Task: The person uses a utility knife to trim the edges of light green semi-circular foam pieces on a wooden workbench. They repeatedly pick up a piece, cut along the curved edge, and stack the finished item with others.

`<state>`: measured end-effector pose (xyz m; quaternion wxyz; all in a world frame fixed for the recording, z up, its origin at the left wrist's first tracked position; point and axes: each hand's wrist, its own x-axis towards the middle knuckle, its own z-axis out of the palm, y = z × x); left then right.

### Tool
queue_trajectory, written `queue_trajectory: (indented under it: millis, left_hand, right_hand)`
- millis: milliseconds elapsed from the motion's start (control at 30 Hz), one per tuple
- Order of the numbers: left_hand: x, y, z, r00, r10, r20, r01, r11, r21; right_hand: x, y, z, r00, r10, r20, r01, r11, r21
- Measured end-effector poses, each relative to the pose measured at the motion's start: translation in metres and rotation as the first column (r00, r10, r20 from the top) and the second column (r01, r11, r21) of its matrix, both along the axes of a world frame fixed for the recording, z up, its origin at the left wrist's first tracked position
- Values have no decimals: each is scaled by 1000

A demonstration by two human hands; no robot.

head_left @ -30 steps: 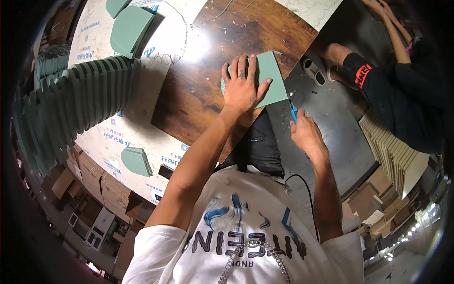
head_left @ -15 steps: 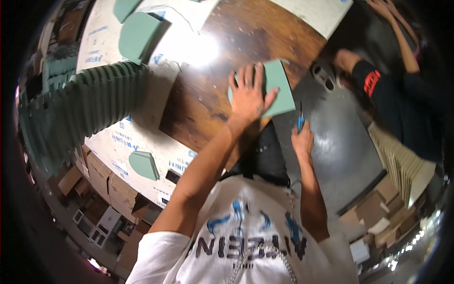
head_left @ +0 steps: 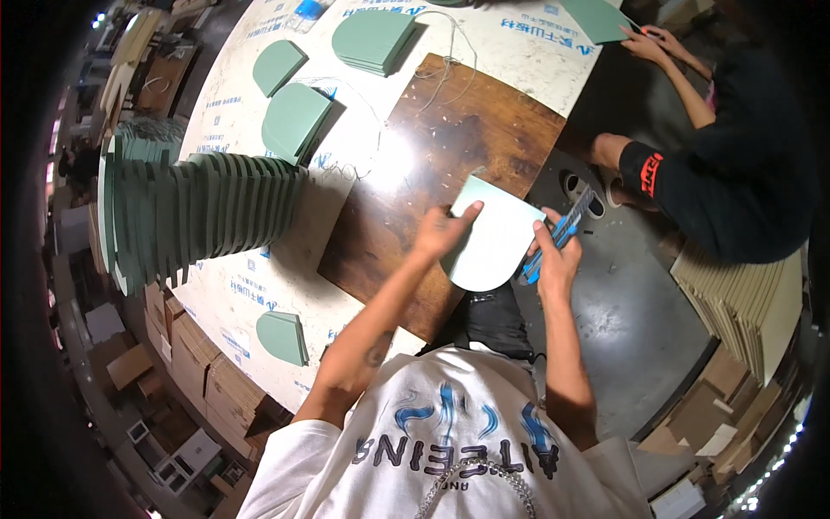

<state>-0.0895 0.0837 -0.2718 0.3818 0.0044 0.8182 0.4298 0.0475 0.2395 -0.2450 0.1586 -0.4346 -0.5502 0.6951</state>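
Note:
A pale green panel [head_left: 493, 238], straight-sided with one rounded end, is held up off the table's front edge, its rounded end towards me. My left hand [head_left: 443, 232] grips its left edge, thumb on the upper face and the other fingers hidden beneath. At the opposite side my right hand [head_left: 559, 255] holds a blue utility knife [head_left: 560, 246] while its thumb and fingertips touch the panel's edge. Under the panel lies a brown wood-grain board [head_left: 380, 229] on the white table.
A long row of green panels [head_left: 225, 203] stands at the left. Small stacks of rounded panels [head_left: 376, 43] lie farther back, beside thin cord [head_left: 450, 60]. Across the corner a person [head_left: 726, 164] handles another green panel [head_left: 596, 19]. Tan sheets [head_left: 735, 303] lean at the right.
The panel has come off the board and towards me, its lighter face now showing. My left hand went from lying flat on it to gripping its edge; my right hand rose to the other edge.

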Motion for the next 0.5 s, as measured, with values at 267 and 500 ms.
queue_trajectory:
  millis: [267, 500]
  left_hand:
    - [-43, -24, 61, 917, -180, -356, 286, 919, 271]
    - [26, -8, -18, 320, -629, -708, 709, 655, -262]
  right_hand:
    - [-6, 1, -9, 993, -112, -39, 101, 971, -218]
    - [66, 20, -40, 971, 71, 228, 2, 952, -305]
